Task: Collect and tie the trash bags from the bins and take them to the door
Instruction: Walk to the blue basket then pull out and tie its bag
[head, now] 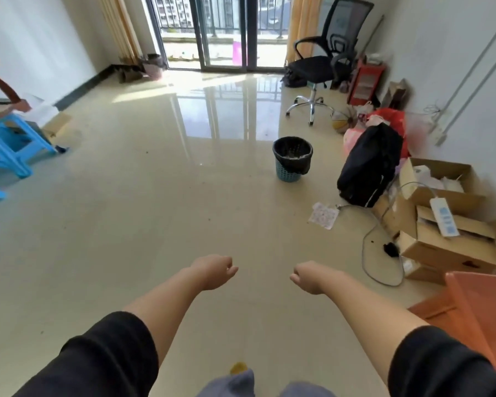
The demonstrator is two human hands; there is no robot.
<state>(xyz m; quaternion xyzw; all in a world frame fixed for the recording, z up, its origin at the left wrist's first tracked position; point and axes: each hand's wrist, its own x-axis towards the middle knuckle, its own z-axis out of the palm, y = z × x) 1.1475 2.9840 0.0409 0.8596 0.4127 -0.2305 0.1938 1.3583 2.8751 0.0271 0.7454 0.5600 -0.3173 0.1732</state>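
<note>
I see the round blue plastic lattice bin (287, 175), lined with a black trash bag (292, 156), standing on the glossy beige tile floor (155, 210) ahead, right of centre. A black backpack (368, 167) and open cardboard boxes (447, 245) lie to its right. My left hand (212, 272) and right hand (309, 277) reach forward, both empty, fingers curled under.

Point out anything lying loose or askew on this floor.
A patterned sheet lies loose on the floor beside the black bag, and a grey cable loops across it nearby. The black liner sags lower on the right side of the blue bin.
</note>
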